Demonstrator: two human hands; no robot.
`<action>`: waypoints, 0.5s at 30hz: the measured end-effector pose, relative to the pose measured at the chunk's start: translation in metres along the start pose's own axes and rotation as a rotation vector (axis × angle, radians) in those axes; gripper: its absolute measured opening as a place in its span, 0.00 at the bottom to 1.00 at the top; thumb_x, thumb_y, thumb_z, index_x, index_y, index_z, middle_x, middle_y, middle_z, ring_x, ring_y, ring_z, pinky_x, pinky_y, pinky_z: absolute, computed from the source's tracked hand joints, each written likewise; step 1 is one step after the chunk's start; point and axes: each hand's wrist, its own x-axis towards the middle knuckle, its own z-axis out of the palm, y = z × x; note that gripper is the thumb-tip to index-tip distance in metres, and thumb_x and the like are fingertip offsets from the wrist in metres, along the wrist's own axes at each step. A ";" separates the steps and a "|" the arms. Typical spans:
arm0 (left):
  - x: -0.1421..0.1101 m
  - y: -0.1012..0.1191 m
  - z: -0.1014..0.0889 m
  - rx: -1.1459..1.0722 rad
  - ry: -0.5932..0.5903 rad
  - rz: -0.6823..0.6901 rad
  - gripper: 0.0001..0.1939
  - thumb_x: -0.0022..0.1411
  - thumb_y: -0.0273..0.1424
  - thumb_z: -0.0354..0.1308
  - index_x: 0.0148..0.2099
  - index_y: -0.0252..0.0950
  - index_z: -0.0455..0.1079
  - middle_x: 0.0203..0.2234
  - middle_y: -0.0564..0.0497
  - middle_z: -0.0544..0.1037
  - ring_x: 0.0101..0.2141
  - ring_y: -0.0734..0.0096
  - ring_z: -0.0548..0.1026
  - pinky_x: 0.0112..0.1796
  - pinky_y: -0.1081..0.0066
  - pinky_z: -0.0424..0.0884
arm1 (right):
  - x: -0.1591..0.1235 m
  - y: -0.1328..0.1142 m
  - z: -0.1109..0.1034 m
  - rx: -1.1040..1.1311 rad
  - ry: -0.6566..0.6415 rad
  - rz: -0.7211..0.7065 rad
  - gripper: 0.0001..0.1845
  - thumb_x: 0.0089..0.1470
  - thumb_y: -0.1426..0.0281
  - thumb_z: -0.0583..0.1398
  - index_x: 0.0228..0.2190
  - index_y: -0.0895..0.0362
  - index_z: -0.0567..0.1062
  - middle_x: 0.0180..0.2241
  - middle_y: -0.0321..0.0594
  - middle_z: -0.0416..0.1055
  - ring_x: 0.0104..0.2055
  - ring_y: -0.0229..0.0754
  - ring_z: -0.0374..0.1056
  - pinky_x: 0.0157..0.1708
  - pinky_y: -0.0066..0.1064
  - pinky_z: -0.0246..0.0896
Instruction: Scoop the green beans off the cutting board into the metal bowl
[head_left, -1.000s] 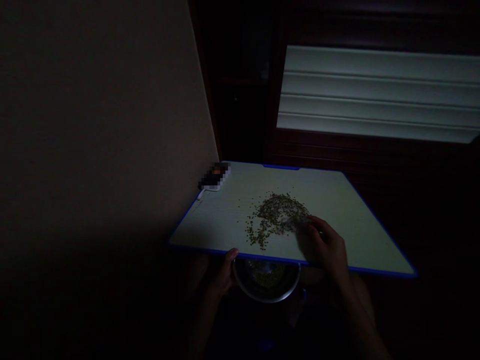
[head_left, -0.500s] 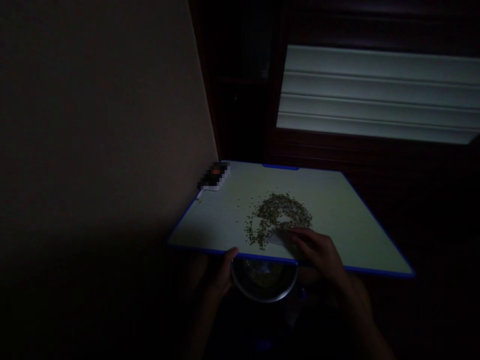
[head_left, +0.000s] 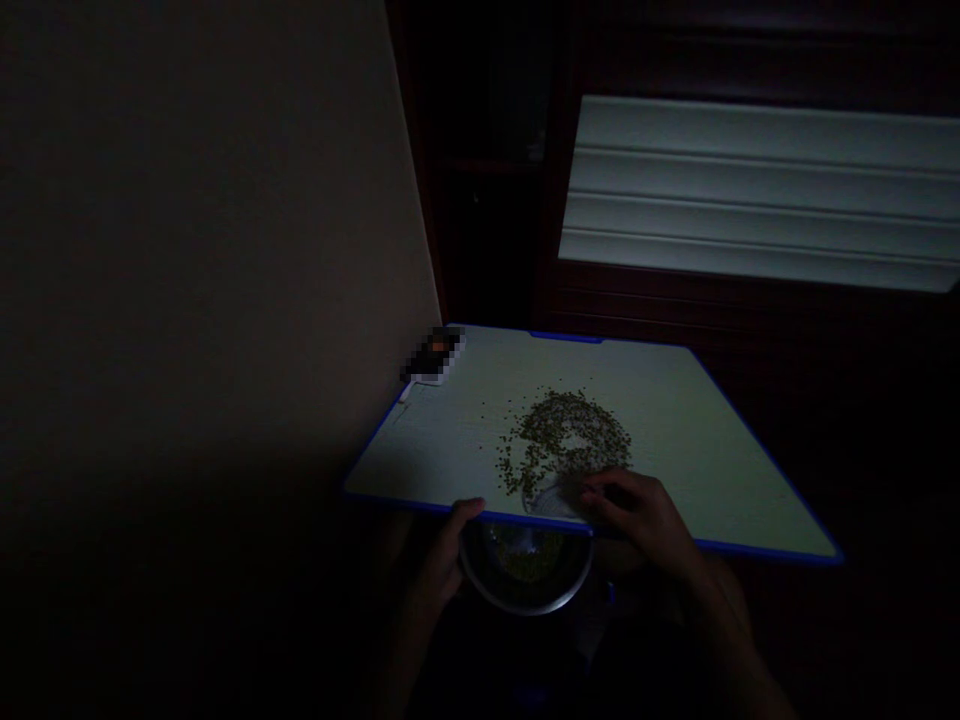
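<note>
A pale board with a blue rim (head_left: 712,440) bears a loose, ring-shaped spread of small greenish beans or seeds (head_left: 574,415). My left hand (head_left: 450,550) grips the board's near edge, thumb on top and fingers hidden below. Just above that edge, my right hand (head_left: 637,505) is closed in a pinch on a thin, see-through piece (head_left: 551,497), perhaps plastic, lying against the surface beside the beans. Beneath the near edge is a shiny metal bowl (head_left: 544,607) with similar beans inside; the board covers its far part.
At the board's far left corner lies a phone-like device (head_left: 437,355), its screen blurred out. A plain wall (head_left: 262,200) rises on the left. Behind stands dark woodwork with a pale slatted panel (head_left: 757,195). The room is very dim.
My right hand has drawn the see-through piece from the right part of the beans toward the near edge and left. My left hand keeps its grip on the board.
</note>
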 end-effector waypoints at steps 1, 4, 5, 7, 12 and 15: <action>-0.001 0.001 0.001 -0.018 -0.010 -0.005 0.22 0.49 0.27 0.65 0.48 0.33 0.72 0.36 0.44 0.82 0.41 0.53 0.79 0.43 0.59 0.73 | 0.000 0.000 0.000 -0.010 -0.010 -0.005 0.11 0.52 0.61 0.62 0.33 0.54 0.80 0.32 0.39 0.78 0.35 0.44 0.73 0.35 0.32 0.66; -0.001 0.002 0.002 -0.065 -0.047 -0.022 0.22 0.51 0.29 0.64 0.50 0.32 0.71 0.36 0.44 0.82 0.40 0.54 0.79 0.44 0.60 0.73 | 0.000 -0.001 0.002 -0.030 -0.036 -0.019 0.11 0.53 0.60 0.62 0.33 0.54 0.79 0.31 0.38 0.78 0.34 0.44 0.73 0.34 0.33 0.67; -0.001 0.003 0.003 -0.082 -0.056 -0.030 0.23 0.51 0.30 0.63 0.51 0.32 0.71 0.37 0.44 0.82 0.40 0.55 0.79 0.44 0.60 0.73 | 0.000 -0.002 0.002 -0.036 -0.040 -0.022 0.11 0.53 0.60 0.61 0.33 0.54 0.79 0.31 0.38 0.78 0.34 0.44 0.73 0.34 0.33 0.67; -0.001 0.005 0.004 -0.109 -0.067 -0.044 0.24 0.53 0.32 0.62 0.52 0.31 0.70 0.38 0.43 0.81 0.41 0.55 0.79 0.45 0.59 0.72 | 0.000 -0.002 0.003 -0.047 -0.042 -0.033 0.10 0.53 0.61 0.61 0.33 0.53 0.79 0.32 0.38 0.78 0.35 0.44 0.73 0.35 0.34 0.67; -0.006 0.012 0.007 -0.119 -0.029 -0.064 0.23 0.54 0.32 0.61 0.53 0.32 0.69 0.39 0.43 0.81 0.42 0.54 0.78 0.46 0.57 0.72 | 0.005 -0.003 0.008 -0.064 -0.051 -0.068 0.08 0.54 0.63 0.61 0.33 0.52 0.79 0.33 0.38 0.78 0.36 0.42 0.73 0.36 0.33 0.66; -0.008 0.015 0.008 -0.116 -0.021 -0.062 0.23 0.54 0.31 0.62 0.53 0.32 0.69 0.39 0.43 0.81 0.42 0.53 0.78 0.46 0.57 0.72 | 0.012 -0.008 0.016 -0.087 -0.062 -0.103 0.08 0.55 0.64 0.61 0.33 0.53 0.79 0.33 0.38 0.78 0.36 0.42 0.73 0.36 0.32 0.66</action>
